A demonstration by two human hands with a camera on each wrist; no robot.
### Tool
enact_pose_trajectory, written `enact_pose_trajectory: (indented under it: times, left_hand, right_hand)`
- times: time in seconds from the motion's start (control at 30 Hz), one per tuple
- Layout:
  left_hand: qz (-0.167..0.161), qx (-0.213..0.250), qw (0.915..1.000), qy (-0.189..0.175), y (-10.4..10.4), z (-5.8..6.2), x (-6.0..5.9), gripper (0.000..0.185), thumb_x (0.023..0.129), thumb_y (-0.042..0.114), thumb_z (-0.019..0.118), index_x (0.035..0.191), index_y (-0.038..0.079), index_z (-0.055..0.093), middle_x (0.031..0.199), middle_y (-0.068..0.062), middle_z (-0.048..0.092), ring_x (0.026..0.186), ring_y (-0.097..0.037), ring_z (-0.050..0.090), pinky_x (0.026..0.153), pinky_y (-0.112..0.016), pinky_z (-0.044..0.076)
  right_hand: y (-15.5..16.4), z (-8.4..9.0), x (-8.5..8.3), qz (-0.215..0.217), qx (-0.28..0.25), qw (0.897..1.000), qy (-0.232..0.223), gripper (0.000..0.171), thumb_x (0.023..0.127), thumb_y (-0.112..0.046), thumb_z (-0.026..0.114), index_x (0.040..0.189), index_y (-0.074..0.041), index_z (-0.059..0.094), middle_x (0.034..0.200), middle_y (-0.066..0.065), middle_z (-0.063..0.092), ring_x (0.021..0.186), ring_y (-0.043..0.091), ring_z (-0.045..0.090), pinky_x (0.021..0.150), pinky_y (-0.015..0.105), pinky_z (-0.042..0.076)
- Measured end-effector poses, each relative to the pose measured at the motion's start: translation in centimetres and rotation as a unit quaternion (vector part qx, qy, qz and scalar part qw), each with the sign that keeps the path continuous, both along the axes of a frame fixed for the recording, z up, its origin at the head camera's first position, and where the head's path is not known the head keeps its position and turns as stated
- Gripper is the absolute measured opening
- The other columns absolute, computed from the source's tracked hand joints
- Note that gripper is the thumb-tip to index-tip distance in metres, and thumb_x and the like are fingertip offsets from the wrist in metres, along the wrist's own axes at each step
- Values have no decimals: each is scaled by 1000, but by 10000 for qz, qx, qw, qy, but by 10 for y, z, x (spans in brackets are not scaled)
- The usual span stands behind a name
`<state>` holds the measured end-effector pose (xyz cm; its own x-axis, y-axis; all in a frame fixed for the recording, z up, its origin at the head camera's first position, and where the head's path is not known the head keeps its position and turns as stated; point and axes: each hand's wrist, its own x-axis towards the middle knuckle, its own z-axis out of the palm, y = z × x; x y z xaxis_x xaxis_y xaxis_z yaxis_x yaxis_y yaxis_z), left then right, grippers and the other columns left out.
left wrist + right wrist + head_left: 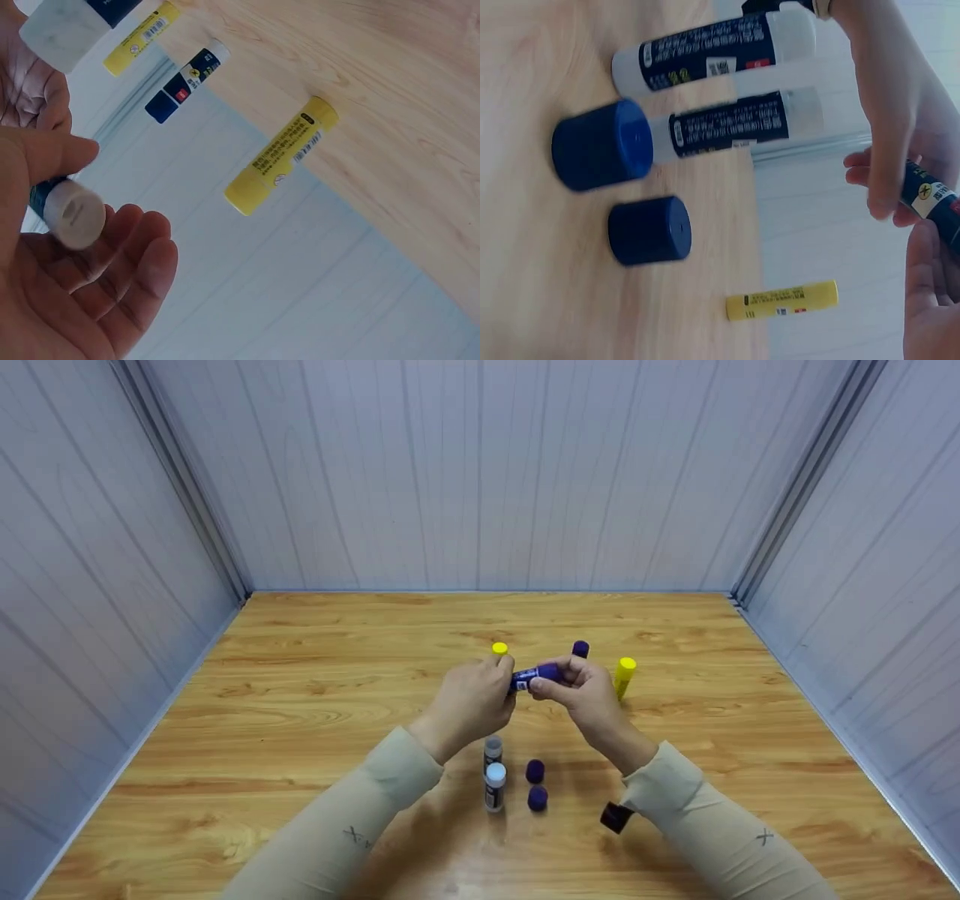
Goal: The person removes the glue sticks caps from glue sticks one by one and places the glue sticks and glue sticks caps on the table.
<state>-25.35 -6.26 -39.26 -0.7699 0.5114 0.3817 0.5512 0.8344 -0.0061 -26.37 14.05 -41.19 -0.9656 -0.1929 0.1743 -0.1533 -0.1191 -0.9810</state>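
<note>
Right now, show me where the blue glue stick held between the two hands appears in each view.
Head: the blue glue stick lies level at picture centre, between the left hand and right hand.
Left wrist: at the left edge, its white end faces the camera.
Right wrist: at the right edge, its labelled barrel shows between fingers.
Shared landmark: a standing yellow glue stick.

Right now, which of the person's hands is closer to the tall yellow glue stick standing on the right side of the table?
Right. The right hand is just beside the yellow glue stick, while the left hand is farther off, across the blue glue stick both hold.
</note>
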Motion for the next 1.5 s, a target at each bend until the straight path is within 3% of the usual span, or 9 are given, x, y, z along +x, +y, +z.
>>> enact_pose_trajectory:
  times: [0.23, 0.5, 0.67, 0.9, 1.03, 1.27, 1.5]
  left_hand:
    - [174, -130, 9994, 279, 7, -4, -1, 18, 106, 20, 69, 95, 6, 64, 76, -5, 65, 55, -10, 44, 49, -30, 53]
    - [172, -56, 9980, 599, 3, -8, -4, 22, 102, 20, 72, 84, 9, 69, 65, -1, 60, 53, -11, 41, 47, -32, 51]
    - [54, -64, 9991, 421, 0, -9, -5, 22, 102, 16, 71, 82, 8, 71, 65, -1, 61, 53, -11, 42, 49, -33, 53]
    - [5, -58, 9999, 107, -6, -11, -6, 18, 102, 13, 69, 85, 7, 72, 70, -4, 67, 56, -17, 58, 54, -39, 60]
    - [-30, -116, 9999, 10, -8, -13, -8, 16, 101, 13, 70, 86, 8, 72, 72, -5, 70, 58, -19, 64, 56, -41, 61]
    - [-52, -244, 9997, 0, -12, -15, -9, 12, 98, 11, 73, 87, 10, 75, 73, -5, 73, 61, -22, 68, 57, -42, 62]
    - [-132, -307, 9994, -108, -15, -15, -9, 9, 98, 13, 73, 91, 11, 78, 76, -5, 74, 62, -19, 67, 60, -40, 62]
  right_hand:
    - [-3, -3, 2, 48, -99, 9999, -42, 20, 97, 8, 75, 116, 7, 70, 102, 6, 78, 92, 16, 76, 87, 31, 66]
    - [3, -6, -1, 335, 589, 9967, 439, 25, 97, -3, 80, 118, 7, 72, 99, 2, 78, 86, 13, 74, 81, 27, 64]
    - [7, -7, -2, 449, 1212, 9890, 719, 29, 97, -7, 82, 122, 6, 73, 106, 5, 77, 91, 13, 73, 82, 24, 63]
    - [9, -8, -4, 666, 1673, 9739, 1382, 30, 97, -6, 82, 123, 6, 74, 114, 20, 78, 93, 9, 75, 82, 22, 62]
    - [10, -10, -6, 702, 2058, 9561, 1967, 27, 96, -6, 82, 121, 4, 78, 110, 19, 80, 91, 8, 74, 81, 22, 62]
    - [15, -14, -10, 685, 2881, 8985, 3240, 29, 98, -8, 81, 125, 3, 77, 108, 13, 82, 90, 19, 78, 83, 39, 66]
    - [18, -13, -12, 801, 3032, 8757, 3673, 30, 99, -8, 80, 126, 1, 78, 109, 12, 83, 89, 22, 80, 80, 40, 67]
